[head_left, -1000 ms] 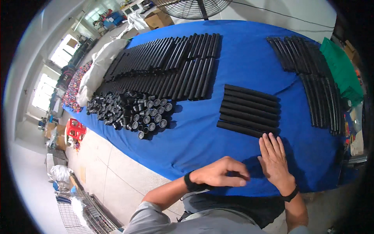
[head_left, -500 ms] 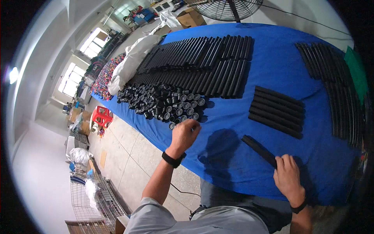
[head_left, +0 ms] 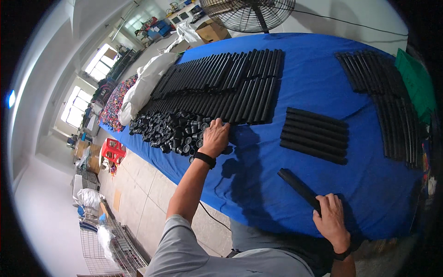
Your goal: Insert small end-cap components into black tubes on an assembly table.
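My left hand is over the right edge of a heap of black round caps, its fingers bent down and close together among them. Whatever lies under those fingertips is hidden by the hand. A black tube is gripped at its near end by my right hand, and its other end points up and left over the blue cloth. Between the hands and farther back, a short row of black tubes lies side by side on the cloth.
Behind the caps, long rows of black tubes cover the table's blue cloth. More tubes lie at the right beside a green bin. A white sack and a multicoloured heap are at the far left; a fan stands behind.
My left hand has moved forward onto the cap heap, from its near edge. The right hand still holds the tube. The whole view has shifted slightly.
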The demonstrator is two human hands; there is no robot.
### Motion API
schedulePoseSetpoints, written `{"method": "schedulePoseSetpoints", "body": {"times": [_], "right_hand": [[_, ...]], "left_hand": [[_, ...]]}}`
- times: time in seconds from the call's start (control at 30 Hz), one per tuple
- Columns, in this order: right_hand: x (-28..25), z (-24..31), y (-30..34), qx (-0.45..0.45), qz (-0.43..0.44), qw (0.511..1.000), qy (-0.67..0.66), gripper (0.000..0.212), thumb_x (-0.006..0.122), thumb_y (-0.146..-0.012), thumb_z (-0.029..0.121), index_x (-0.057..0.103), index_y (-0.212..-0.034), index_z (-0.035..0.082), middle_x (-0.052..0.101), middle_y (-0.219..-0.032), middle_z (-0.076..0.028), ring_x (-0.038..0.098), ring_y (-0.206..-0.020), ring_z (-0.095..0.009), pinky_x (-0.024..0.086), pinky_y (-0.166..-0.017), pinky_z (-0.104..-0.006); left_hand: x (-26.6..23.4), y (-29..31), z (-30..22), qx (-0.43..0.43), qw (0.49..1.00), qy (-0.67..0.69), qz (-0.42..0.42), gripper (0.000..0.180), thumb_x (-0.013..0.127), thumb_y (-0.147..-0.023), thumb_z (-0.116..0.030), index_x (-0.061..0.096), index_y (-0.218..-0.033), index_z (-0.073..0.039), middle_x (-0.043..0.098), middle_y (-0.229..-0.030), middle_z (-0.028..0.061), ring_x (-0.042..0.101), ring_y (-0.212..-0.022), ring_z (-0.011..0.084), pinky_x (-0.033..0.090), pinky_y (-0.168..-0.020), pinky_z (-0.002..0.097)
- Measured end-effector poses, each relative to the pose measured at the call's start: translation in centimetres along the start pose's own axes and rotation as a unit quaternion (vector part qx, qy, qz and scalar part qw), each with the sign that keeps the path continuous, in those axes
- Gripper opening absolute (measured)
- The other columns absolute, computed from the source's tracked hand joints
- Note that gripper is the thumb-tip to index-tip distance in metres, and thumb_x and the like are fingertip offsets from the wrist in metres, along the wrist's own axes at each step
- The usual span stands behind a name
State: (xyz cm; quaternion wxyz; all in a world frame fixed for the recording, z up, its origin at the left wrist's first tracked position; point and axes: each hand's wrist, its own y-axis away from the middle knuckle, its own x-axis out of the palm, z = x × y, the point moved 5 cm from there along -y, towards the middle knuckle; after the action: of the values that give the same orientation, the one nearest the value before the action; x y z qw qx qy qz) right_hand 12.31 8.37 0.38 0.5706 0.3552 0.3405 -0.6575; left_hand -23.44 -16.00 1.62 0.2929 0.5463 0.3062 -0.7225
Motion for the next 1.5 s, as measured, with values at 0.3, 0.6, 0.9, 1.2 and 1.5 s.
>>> {"method": "schedulePoseSetpoints", "body": {"times": [0.3, 0.6, 0.9, 1.2, 1.5], "right_hand": [[-0.3, 0.7, -0.3, 0.032, -0.034, 0.998, 0.049, 0.035, 0.072, -0.082, 0.019, 0.056, -0.108, 0.001, 0.052, -0.097, -0.014, 0.053, -0.091, -0.032, 0.044, -0.08, -0.0432], [-7.0, -6.2, 5.9, 0.222, -0.088, 0.971, -0.004, 0.024, 0.068, -0.088, 0.019, 0.058, -0.101, 0.0, 0.063, -0.083, -0.016, 0.062, -0.075, -0.034, 0.048, -0.066, -0.043], [-7.7, -8.4, 7.8, 0.311, -0.113, 0.93, -0.159, 0.035, 0.082, -0.077, 0.021, 0.061, -0.095, -0.001, 0.061, -0.075, -0.01, 0.055, -0.065, -0.018, 0.046, -0.063, -0.0321], [-6.4, -5.5, 3.1, 0.167, -0.098, 0.979, -0.057, 0.047, 0.083, -0.074, 0.015, 0.055, -0.107, -0.002, 0.062, -0.093, -0.015, 0.063, -0.088, -0.031, 0.048, -0.077, -0.0393], [-5.3, -8.1, 4.4, 0.199, -0.077, 0.949, -0.231, 0.047, 0.084, -0.073, 0.015, 0.054, -0.108, 0.005, 0.062, -0.098, -0.008, 0.06, -0.088, -0.019, 0.048, -0.078, -0.0319]], "left_hand": [[-6.5, 0.8, -6.0, 0.106, 0.956, 0.245, -0.119, 0.021, 0.065, -0.084, -0.009, 0.061, -0.104, -0.005, 0.057, -0.106, 0.0142, 0.059, -0.102, 0.0291, 0.053, -0.081, 0.0354], [-5.2, 2.6, -21.1, 0.002, 0.269, 0.921, 0.282, 0.039, 0.063, -0.091, -0.033, 0.057, -0.115, -0.003, 0.06, -0.103, 0.0128, 0.063, -0.081, 0.0208, 0.052, -0.058, 0.0281], [-3.2, 3.4, -32.7, 0.094, 0.282, 0.864, 0.406, 0.04, 0.067, -0.088, -0.003, 0.058, -0.127, -0.003, 0.059, -0.081, 0.0022, 0.058, -0.069, 0.0105, 0.047, -0.059, 0.0228], [-3.8, 4.3, -31.6, 0.248, 0.347, 0.832, 0.354, 0.05, 0.08, -0.081, -0.014, 0.063, -0.127, -0.006, 0.067, -0.104, 0.0032, 0.059, -0.093, 0.0098, 0.048, -0.084, 0.0263], [-4.2, 4.5, -31.9, 0.254, 0.274, 0.858, 0.353, 0.046, 0.079, -0.081, -0.009, 0.065, -0.124, -0.005, 0.068, -0.115, 0.0055, 0.061, -0.103, 0.0123, 0.049, -0.092, 0.0288]]}}
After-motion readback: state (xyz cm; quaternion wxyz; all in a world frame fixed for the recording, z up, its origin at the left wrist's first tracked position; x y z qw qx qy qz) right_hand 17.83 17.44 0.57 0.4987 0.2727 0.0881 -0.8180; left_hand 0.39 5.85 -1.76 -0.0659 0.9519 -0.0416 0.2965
